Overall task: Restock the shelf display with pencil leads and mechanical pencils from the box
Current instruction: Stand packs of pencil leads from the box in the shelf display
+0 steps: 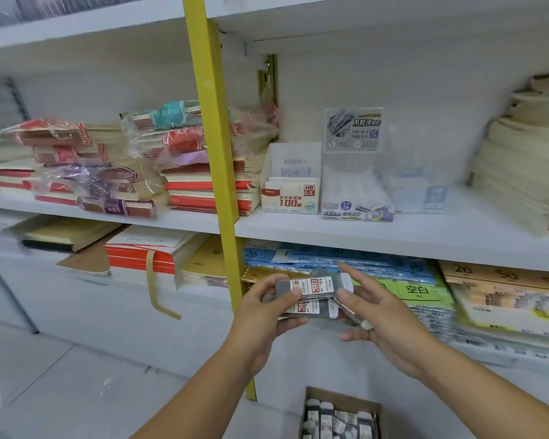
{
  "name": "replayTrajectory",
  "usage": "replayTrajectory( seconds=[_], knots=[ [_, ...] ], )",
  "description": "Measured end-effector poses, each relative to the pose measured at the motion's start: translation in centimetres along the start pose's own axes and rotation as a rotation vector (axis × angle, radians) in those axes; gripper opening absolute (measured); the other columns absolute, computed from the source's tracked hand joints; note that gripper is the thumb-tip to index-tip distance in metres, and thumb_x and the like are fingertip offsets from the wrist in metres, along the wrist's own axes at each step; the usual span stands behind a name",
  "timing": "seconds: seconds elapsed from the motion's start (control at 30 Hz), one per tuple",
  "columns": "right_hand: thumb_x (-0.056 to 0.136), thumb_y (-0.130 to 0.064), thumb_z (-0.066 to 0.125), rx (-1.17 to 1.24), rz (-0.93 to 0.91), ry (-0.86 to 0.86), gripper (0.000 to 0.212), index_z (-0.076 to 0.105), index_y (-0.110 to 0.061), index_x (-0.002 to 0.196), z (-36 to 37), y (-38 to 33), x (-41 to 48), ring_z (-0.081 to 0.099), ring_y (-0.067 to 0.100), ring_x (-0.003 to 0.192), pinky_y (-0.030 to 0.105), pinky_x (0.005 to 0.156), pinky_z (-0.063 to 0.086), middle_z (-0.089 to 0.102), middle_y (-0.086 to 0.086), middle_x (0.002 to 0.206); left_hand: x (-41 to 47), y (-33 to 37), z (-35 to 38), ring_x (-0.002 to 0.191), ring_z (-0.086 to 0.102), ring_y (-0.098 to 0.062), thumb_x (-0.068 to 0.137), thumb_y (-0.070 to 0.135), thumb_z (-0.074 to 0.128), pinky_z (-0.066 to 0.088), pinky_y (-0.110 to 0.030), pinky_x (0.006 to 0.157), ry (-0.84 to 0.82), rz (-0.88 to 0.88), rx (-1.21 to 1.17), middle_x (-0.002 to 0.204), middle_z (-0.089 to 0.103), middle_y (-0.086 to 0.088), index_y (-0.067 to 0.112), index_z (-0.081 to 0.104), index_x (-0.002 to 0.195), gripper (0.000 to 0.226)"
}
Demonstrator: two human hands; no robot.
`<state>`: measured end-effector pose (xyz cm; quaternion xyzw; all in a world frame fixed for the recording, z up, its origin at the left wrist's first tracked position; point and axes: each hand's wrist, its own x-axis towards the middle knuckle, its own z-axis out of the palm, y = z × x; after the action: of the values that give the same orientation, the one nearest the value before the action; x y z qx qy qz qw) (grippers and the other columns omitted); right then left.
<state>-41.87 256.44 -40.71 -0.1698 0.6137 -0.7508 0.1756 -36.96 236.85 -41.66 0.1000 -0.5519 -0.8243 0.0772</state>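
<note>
Lead cases [308, 288]: a small stack, low in front of the shelf [393, 236] and right of the yellow upright [216, 153].

Left hand [263, 312] grips the stack from below, thumb clamped on the top label. Right hand [387, 315] is spread, fingers mostly straight, thumb tip against the stack's right end. A slim clear item lies across its fingers; I can't tell what it is or whether it's held.

My read: squaring or fanning the stack before loading.

- The target looks like the white HB 0.5 display carton [290, 198] on the shelf above, just right of the upright. Its front pocket seems to have room.
- I'd peel one case at a time with the right thumb and keep the left grip firm so the stack doesn't shear.
- Labels should face out, matching the carton.
- More cases are in the box [339, 397] below.
</note>
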Motion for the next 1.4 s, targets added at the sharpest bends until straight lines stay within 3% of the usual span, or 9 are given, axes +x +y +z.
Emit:
replayTrajectory(
  seconds=[0.1,0.2,0.43,0.63,0.77,0.87,1.1,1.2,1.4],
  knots=[
    [0.068,-0.039,0.078,-0.036,-0.042,0.053,0.041,0.069,-0.045,0.107,0.3,-0.9,0.8,0.072,0.021,0.090,0.036,0.062,0.058,0.074,-0.001,0.103,0.3,-0.2,0.6,0.095,0.074,-0.031,0.070,0.019,0.081,0.061,-0.035,0.072,-0.007,0.030,-0.046,0.108,0.074,-0.014,0.012,0.065,0.116,0.049],
    [0.082,-0.017,0.072,-0.106,-0.063,0.038,0.028,0.071,-0.039,0.101,-0.1,-1.9,1.7,0.073,0.025,0.086,0.033,0.062,0.059,0.073,0.000,0.104,0.4,0.3,0.6,0.098,0.073,-0.031,0.079,0.012,0.078,0.061,-0.036,0.075,-0.064,-0.014,-0.025,0.112,0.072,-0.016,0.013,0.067,0.115,0.039],
    [0.079,-0.017,0.077,-0.459,-0.019,-0.265,0.035,0.072,-0.037,0.107,-1.3,-5.3,3.3,0.072,0.019,0.089,0.028,0.067,0.058,0.073,-0.005,0.102,1.0,2.6,-0.9,0.098,0.073,-0.018,0.083,0.022,0.077,0.059,-0.034,0.076,-0.407,-0.161,0.568,0.110,0.074,-0.002,0.025,0.071,0.116,0.033],
    [0.081,-0.016,0.075,-0.516,-0.090,-0.238,0.037,0.070,-0.040,0.109,-0.5,-6.0,4.2,0.071,0.021,0.095,0.028,0.072,0.057,0.069,-0.007,0.113,0.9,3.0,0.6,0.064,0.060,-0.007,0.088,0.034,0.067,0.048,-0.020,0.058,-0.507,-0.118,0.652,0.088,0.074,0.003,0.023,0.057,0.113,0.028],
    [0.088,0.000,0.062,-0.154,-0.040,-0.208,0.036,0.068,-0.021,0.115,-0.4,-6.0,4.2,0.070,0.024,0.100,0.028,0.078,0.058,0.071,0.003,0.113,1.2,3.4,0.7,0.078,0.070,-0.016,0.092,0.027,0.065,0.057,-0.027,0.067,-0.431,-0.095,0.471,0.088,0.073,-0.001,0.022,0.056,0.117,0.026],
    [0.085,0.001,0.066,-0.117,-0.078,0.028,0.024,0.061,-0.007,0.106,0.6,-6.3,4.2,0.072,0.027,0.089,0.033,0.081,0.059,0.070,0.014,0.111,1.2,3.8,0.6,0.090,0.074,-0.025,0.094,0.026,0.064,0.061,-0.038,0.072,-0.375,-0.054,0.367,0.095,0.074,-0.005,0.022,0.056,0.121,0.028],
    [0.087,-0.008,0.068,-0.471,-0.405,0.232,0.018,0.061,-0.022,0.096,2.3,-12.9,6.2,0.072,0.024,0.062,0.027,0.049,0.057,0.066,0.003,0.098,2.0,6.8,0.7,0.079,0.074,-0.019,0.097,0.022,0.062,0.057,-0.028,0.055,-0.129,0.109,0.164,0.093,0.076,-0.004,0.021,0.056,0.121,0.025],
    [0.091,-0.005,0.061,-0.674,-0.521,0.239,0.023,0.063,-0.028,0.091,3.1,-16.6,9.6,0.067,0.021,0.066,0.035,0.063,0.060,0.066,-0.006,0.079,3.1,8.6,0.5,0.081,0.076,-0.021,0.095,0.020,0.064,0.058,-0.027,0.055,-0.026,0.194,0.118,0.095,0.077,-0.006,0.017,0.059,0.118,0.024],
    [0.094,-0.013,0.058,-1.120,-0.659,0.267,0.022,0.054,-0.021,0.114,5.1,-19.3,17.7,0.065,0.018,0.073,0.038,0.076,0.054,0.067,0.002,0.091,5.3,9.7,-0.6,0.083,0.076,-0.019,0.094,0.022,0.065,0.056,-0.024,0.055,0.027,0.323,0.103,0.093,0.077,0.003,0.031,0.060,0.109,0.018]
  ],
)
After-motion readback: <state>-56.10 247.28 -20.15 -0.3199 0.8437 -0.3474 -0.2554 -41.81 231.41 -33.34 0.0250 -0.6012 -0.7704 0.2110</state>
